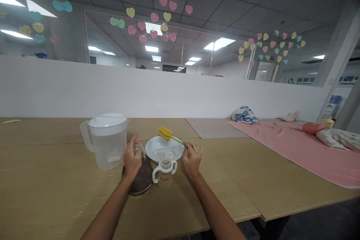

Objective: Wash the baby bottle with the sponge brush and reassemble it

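In my right hand (192, 157) is the thin green handle of a bottle brush (165, 133), its yellow sponge head pointing left above a white bowl (150, 147). My left hand (132, 157) is closed around a small clear bottle cap (140, 149), partly hidden by the fingers. Between my hands stands a baby bottle (165, 174), upright and uncapped, with white side handles and red print. A dark round tray (140, 182) lies under my left hand, just left of the bottle. Inside the bowl are small pale things that I cannot make out.
A lidded clear plastic pitcher (109, 146) stands left of my left hand. Pink cloth (295, 146) covers the right part of the table (70, 195). A blue and white crumpled cloth (244, 115) lies by the white wall (168, 93). The table's front edge runs along the lower right.
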Demonstrator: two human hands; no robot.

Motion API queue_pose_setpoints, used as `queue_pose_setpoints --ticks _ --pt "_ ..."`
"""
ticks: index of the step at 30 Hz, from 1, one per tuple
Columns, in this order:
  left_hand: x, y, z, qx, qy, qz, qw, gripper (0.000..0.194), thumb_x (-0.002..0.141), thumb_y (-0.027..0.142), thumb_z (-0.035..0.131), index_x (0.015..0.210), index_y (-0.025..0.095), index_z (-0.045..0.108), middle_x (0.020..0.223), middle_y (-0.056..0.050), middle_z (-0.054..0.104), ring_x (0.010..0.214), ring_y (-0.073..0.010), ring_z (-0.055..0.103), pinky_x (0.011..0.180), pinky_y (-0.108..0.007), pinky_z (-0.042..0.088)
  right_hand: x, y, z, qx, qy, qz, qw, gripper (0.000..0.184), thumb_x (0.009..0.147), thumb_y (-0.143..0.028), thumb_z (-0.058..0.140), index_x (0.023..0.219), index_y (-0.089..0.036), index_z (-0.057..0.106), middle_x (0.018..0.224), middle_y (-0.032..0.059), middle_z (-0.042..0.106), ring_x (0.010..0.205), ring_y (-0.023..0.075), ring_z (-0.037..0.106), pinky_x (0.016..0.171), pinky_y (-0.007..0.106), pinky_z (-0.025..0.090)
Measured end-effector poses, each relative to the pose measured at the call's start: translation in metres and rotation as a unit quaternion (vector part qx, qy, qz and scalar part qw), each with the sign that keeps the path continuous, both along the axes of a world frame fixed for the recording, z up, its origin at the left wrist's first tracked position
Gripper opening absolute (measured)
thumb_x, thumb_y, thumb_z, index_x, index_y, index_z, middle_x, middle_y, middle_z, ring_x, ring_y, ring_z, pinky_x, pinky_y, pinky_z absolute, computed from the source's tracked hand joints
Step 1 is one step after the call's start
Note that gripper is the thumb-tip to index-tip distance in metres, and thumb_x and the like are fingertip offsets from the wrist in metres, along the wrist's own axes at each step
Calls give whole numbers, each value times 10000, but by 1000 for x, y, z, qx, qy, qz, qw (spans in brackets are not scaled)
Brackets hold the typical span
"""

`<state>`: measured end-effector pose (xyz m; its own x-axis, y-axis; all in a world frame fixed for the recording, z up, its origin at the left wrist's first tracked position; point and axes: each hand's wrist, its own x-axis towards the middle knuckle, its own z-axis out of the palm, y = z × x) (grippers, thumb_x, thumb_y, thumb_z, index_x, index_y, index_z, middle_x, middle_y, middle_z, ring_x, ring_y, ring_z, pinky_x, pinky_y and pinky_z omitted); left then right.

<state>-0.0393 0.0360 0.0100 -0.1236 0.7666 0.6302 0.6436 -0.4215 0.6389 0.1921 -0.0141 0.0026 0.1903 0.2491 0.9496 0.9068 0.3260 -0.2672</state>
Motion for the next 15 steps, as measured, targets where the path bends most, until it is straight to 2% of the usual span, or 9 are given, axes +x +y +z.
queue_pose_setpoints --ticks 3,5,11,15 --pt "2 -3 3 -20 64 20 998 514 742 186 394 1249 153 465 939 -66 650 906 -234 563 820 -346 419 2 2 -2 -50 0 -25 998 248 799 -94 453 848 -194 675 787 29 652 756 163 510 729 306 279" --pt "5 -5 5 -48 122 16 991 504 723 174 425 1222 159 491 919 -63 653 921 -243 552 819 -346 406 3 2 -3 -84 -1 -37 996 249 764 -79 462 787 -202 676 759 14 655 743 162 501 735 309 255" --pt "10 -6 0 -134 201 25 970 530 735 187 411 1263 160 452 966 -100 662 986 -269 550 847 -385 375 5 3 -3 -117 13 -74 990 261 709 -57 467 736 -209 677 741 3 663 750 164 494 796 330 221" --pt "10 -6 -1 -143 222 39 964 523 738 221 411 1253 153 461 1027 -133 646 1015 -303 539 847 -428 370 5 3 -2 -131 28 -80 988 269 711 -57 464 750 -209 681 761 10 668 767 170 501 798 334 222"
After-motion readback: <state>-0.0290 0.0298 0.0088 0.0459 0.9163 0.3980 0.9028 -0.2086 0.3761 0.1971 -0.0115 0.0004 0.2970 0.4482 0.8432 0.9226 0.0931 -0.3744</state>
